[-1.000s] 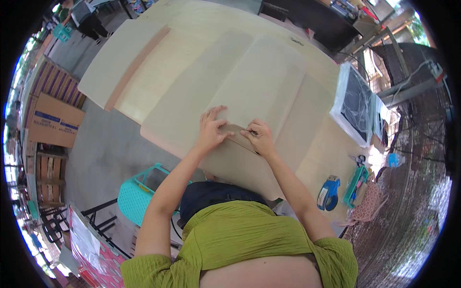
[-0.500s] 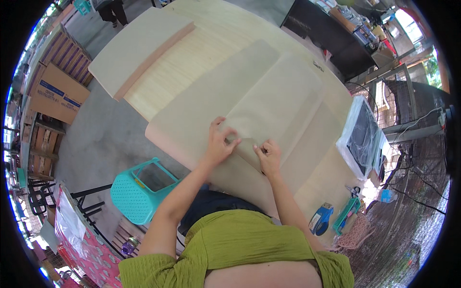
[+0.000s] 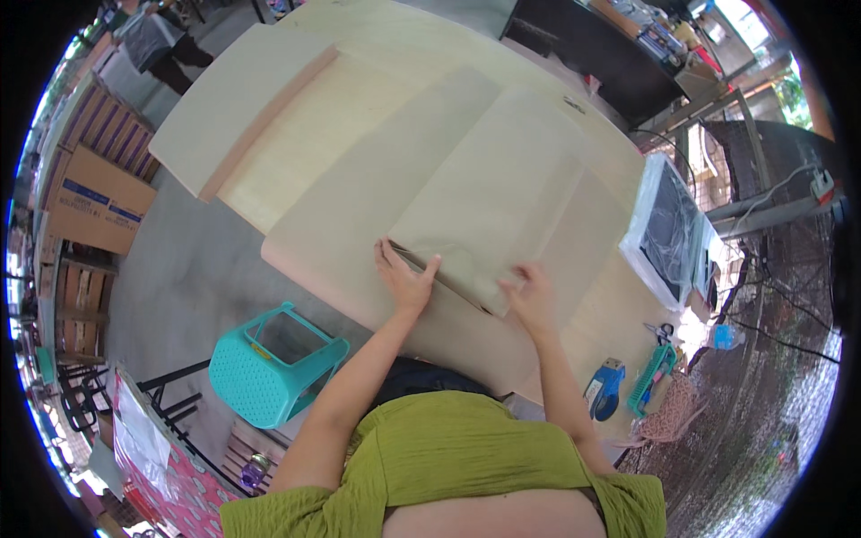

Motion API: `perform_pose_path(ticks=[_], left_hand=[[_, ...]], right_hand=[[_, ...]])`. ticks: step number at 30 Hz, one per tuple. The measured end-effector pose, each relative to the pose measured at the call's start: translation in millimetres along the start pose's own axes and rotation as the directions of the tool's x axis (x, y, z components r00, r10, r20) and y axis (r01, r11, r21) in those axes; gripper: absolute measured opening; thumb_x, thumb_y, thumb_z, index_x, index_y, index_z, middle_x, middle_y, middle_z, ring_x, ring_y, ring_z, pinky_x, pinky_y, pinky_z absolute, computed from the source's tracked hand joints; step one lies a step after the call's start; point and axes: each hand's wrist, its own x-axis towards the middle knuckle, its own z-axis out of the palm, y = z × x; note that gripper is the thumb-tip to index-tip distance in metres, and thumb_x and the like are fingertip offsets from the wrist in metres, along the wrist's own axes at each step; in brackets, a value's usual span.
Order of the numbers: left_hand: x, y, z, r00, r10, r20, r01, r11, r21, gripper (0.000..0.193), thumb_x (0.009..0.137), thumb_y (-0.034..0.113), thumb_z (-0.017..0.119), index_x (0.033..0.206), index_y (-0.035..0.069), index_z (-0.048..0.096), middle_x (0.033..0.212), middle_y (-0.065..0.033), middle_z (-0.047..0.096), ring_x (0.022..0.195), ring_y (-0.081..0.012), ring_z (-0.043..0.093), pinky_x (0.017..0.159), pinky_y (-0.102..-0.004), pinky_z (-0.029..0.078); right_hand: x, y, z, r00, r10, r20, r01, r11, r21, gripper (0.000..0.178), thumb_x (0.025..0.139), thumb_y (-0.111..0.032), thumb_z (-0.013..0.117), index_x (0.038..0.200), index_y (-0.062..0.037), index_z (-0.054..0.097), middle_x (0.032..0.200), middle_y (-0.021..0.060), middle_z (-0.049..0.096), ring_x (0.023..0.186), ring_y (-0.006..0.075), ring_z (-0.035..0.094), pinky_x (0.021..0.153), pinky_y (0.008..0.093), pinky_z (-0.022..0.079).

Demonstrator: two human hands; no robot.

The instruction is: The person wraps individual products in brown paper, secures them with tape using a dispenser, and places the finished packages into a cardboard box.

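Note:
A large beige sheet (image 3: 350, 233), perhaps paper, lies over the table, with its near side hanging past the front edge. On it rests a paler folded panel (image 3: 489, 179), whose near edge gapes in a dark slit. My left hand (image 3: 408, 285) lies at the left end of that slit, fingers stretched out and thumb apart. At the slit's right end is my right hand (image 3: 531, 296), bent at the fingers and smeared by motion; whether it pinches anything is hidden.
A stacked pale board (image 3: 242, 99) lies at the far left of the table (image 3: 377, 36). Along the right stand a plastic-wrapped frame (image 3: 662, 238), a blue tape dispenser (image 3: 605, 388), a green basket (image 3: 652, 381) and pink twine (image 3: 671, 414). A turquoise stool (image 3: 260, 377) stands left of me. Someone (image 3: 160, 45) walks behind.
My left hand has gone from curled fingers to flat, stretched ones on the panel. My right hand has shifted slightly right. The panel's slit now shows longer and wider.

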Motion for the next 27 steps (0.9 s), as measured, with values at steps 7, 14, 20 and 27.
perform_pose_path(ticks=[7,14,20,27], left_hand=[[-2,-8,9,0.999,0.034,0.03,-0.035,0.999,0.028,0.11,0.075,0.049,0.077,0.148,-0.009,0.018,0.151,-0.035,0.019,0.142,-0.0466,0.019,0.115,-0.0525,0.019],[0,-6,5,0.999,0.042,0.023,-0.043,0.998,0.036,0.109,0.076,0.051,0.075,0.147,-0.01,0.019,0.149,-0.0359,0.024,0.14,-0.0478,0.023,0.115,-0.0531,0.02],[-3,-7,13,0.997,0.077,0.027,-0.078,0.995,0.061,0.108,0.077,0.052,0.073,0.148,-0.009,0.019,0.148,-0.0332,0.027,0.141,-0.0438,0.025,0.116,-0.0527,0.019],[-5,0,2,0.998,0.001,0.065,-0.008,0.994,0.108,0.107,0.079,0.051,0.07,0.15,-0.006,0.014,0.151,-0.0295,0.025,0.141,-0.0422,0.025,0.116,-0.0561,0.016]], right_hand=[[-206,122,-129,0.702,0.458,-0.545,-0.71,0.394,-0.584,0.074,0.075,-0.022,0.076,0.135,-0.0001,0.04,0.113,0.0254,0.05,0.108,0.0426,0.05,0.089,0.0507,0.044],[-245,149,-136,0.625,0.576,-0.527,-0.771,0.346,-0.535,0.078,0.087,-0.014,0.062,0.153,-0.009,0.021,0.118,0.0251,0.057,0.111,0.0411,0.055,0.09,0.0511,0.044],[-216,125,-172,0.829,0.38,-0.412,-0.546,0.713,-0.441,0.068,0.085,-0.01,0.063,0.149,-0.0188,0.04,0.119,0.0218,0.06,0.111,0.0375,0.058,0.092,0.0429,0.047],[2,-61,-81,0.983,-0.027,0.184,0.053,0.988,-0.142,0.071,0.074,-0.024,0.075,0.141,-0.0263,0.052,0.098,0.0176,0.067,0.086,0.0339,0.065,0.081,0.0434,0.051]])
